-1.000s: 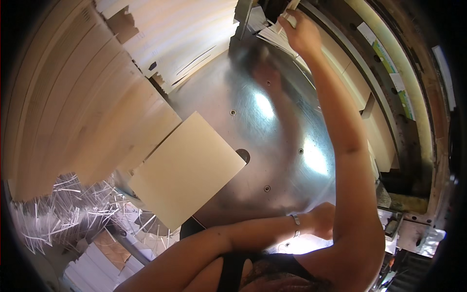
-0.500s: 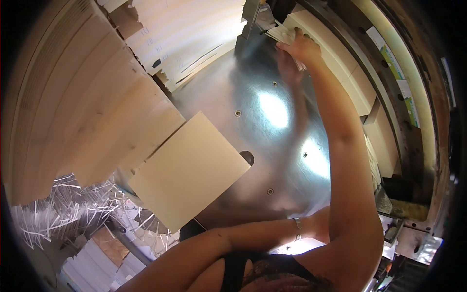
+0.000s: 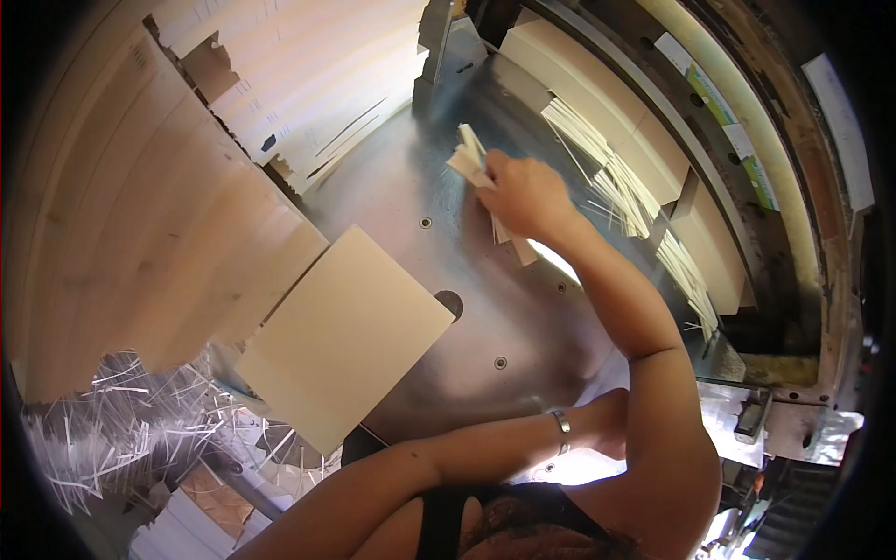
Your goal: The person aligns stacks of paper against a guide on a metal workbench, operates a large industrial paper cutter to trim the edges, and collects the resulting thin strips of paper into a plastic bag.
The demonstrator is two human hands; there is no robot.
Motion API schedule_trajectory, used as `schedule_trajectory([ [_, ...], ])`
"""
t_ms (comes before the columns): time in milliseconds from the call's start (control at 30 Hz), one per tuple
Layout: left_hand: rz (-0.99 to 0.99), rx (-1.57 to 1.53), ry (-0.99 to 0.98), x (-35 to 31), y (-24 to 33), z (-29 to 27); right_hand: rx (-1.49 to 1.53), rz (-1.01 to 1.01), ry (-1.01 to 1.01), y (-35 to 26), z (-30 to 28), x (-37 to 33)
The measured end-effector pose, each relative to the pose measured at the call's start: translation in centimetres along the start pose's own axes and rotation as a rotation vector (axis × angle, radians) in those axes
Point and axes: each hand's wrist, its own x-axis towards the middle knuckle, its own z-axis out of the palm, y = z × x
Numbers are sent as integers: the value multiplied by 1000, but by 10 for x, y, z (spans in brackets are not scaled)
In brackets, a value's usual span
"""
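Note:
My right hand [image 3: 525, 194] is closed around a bundle of cream paper strips [image 3: 469, 161], over the far middle of a shiny metal table [image 3: 439, 271]. The strips stick out on both sides of my fist. My left arm, with a metal wristband [image 3: 561, 431], crosses low in front of me. My left hand [image 3: 602, 420] is partly covered by my right arm, and its fingers are hidden. At the table's left edge lies a square stack of cream paper [image 3: 347, 338], turned cornerwise.
Loose strips [image 3: 616, 187] lie along a long cream block [image 3: 616, 107] on the right, below a metal rail. A wooden panel [image 3: 177, 224] fills the left, with a cream board [image 3: 308, 75] behind it. Shredded strips [image 3: 112, 439] pile up at lower left.
My right hand has come from the far right edge toward the table's middle, carrying strips along. More loose strips now show beside the cream block. My left arm has barely moved.

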Motion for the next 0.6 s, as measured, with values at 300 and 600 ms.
schedule_trajectory([
  [300,-134,737,-210,4,28,-6,-169,339,242,133,-35,58],
  [600,-305,819,-358,26,77,-13,90,-189,72,40,21,-18],
])
